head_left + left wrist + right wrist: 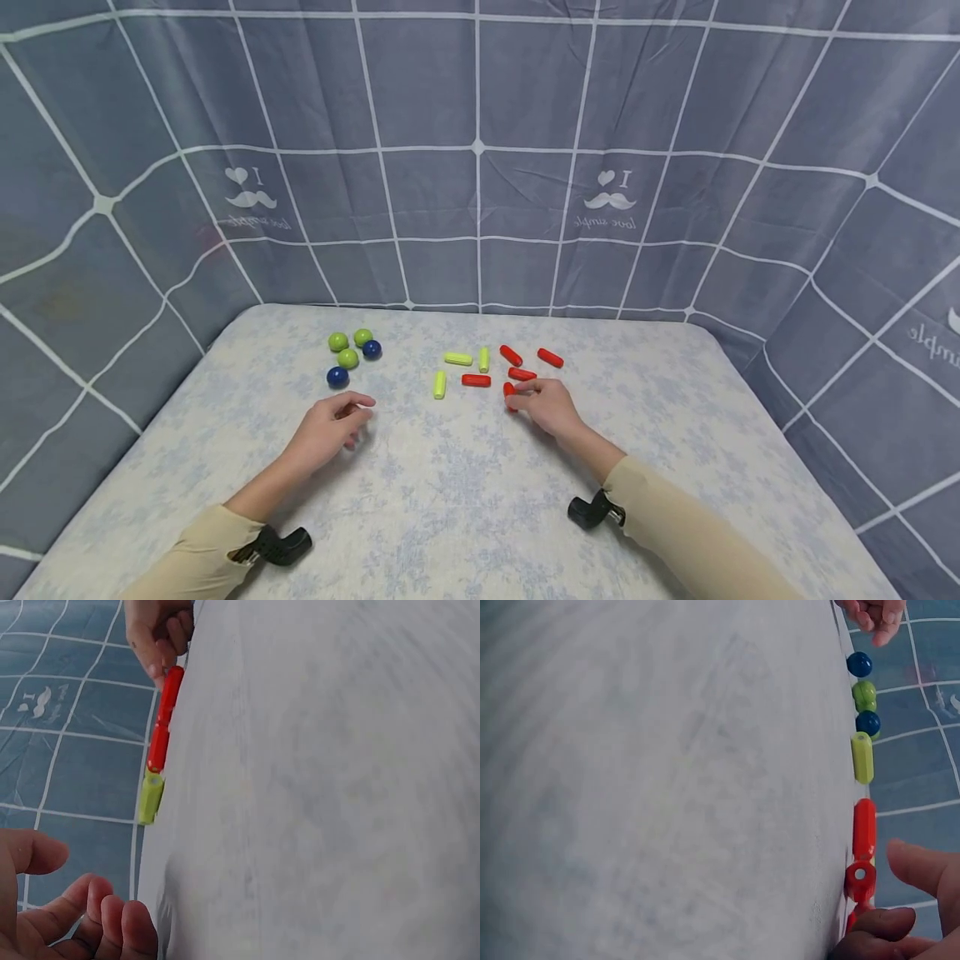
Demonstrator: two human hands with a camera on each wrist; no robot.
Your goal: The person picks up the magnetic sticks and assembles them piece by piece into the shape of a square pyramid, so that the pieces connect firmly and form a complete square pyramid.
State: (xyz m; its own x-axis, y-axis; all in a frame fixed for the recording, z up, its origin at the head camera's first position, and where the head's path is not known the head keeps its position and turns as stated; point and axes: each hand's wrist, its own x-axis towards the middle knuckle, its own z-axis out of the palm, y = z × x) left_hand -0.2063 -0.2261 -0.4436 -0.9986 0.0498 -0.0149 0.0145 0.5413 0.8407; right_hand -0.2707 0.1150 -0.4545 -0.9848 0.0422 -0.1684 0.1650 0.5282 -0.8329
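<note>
My right hand (551,406) is at the nearest red stick-shaped bead (510,396), thumb and fingers on either side of it. In the right wrist view a gap shows between the thumb (915,864) and that bead's holed end (860,876); whether a finger touches it I cannot tell. Several more red beads, such as one (476,381) to the left, lie close by. My left hand (327,431) hovers with loosely bent fingers and holds nothing. Just beyond it is a blue ball (337,377).
Three yellow-green sticks, one at the front (439,385), lie mid-table. Three green balls, one in front (347,358), and a second blue ball (372,349) sit at the back left. A grey grid-patterned curtain (420,200) hangs behind the cloth-covered table (450,517).
</note>
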